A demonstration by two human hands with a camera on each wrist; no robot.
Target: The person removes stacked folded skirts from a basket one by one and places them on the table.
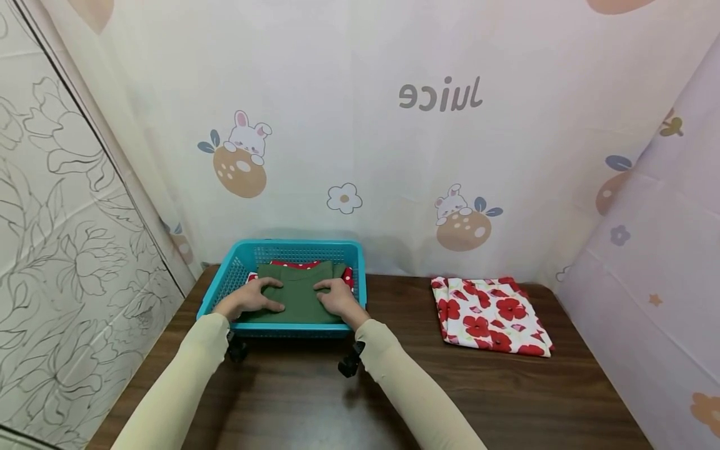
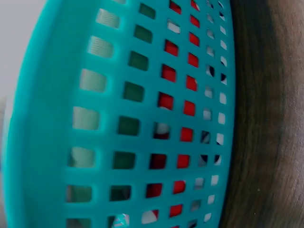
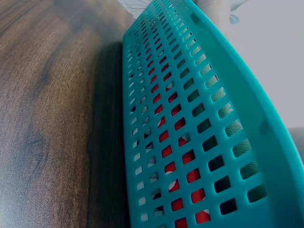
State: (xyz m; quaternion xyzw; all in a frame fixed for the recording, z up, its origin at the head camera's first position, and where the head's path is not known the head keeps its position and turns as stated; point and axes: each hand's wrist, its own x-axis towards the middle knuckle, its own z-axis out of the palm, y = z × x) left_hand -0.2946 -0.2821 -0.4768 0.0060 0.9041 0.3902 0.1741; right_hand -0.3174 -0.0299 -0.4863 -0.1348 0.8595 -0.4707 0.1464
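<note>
A folded green cloth [image 1: 299, 295] lies flat in a teal basket [image 1: 357, 269], a plain dark olive rectangle with tidy edges. It sits on top of a red cloth [image 1: 294, 264] with white dots, which peeks out at the far edge and at the right side. The basket stands on the left part of a dark wooden table [image 1: 427, 387], close to the far wall.

The left hand [image 1: 251, 297] rests on the near left part of the green cloth, palm down, fingers spread and only slightly bent, pressing rather than grasping. The right hand [image 1: 338, 295] lies on the near right part in the same way, fingers relaxed and pointing toward the other hand; neither hand grips anything. Both wrists cross the basket's near rim.

Both wrist views show only the basket's perforated wall from outside, with red and green showing through the holes, and the table beside it.

To the right, well apart from the basket, a folded floral cloth [image 1: 489, 315] lies on the table, white with red flowers.
</note>
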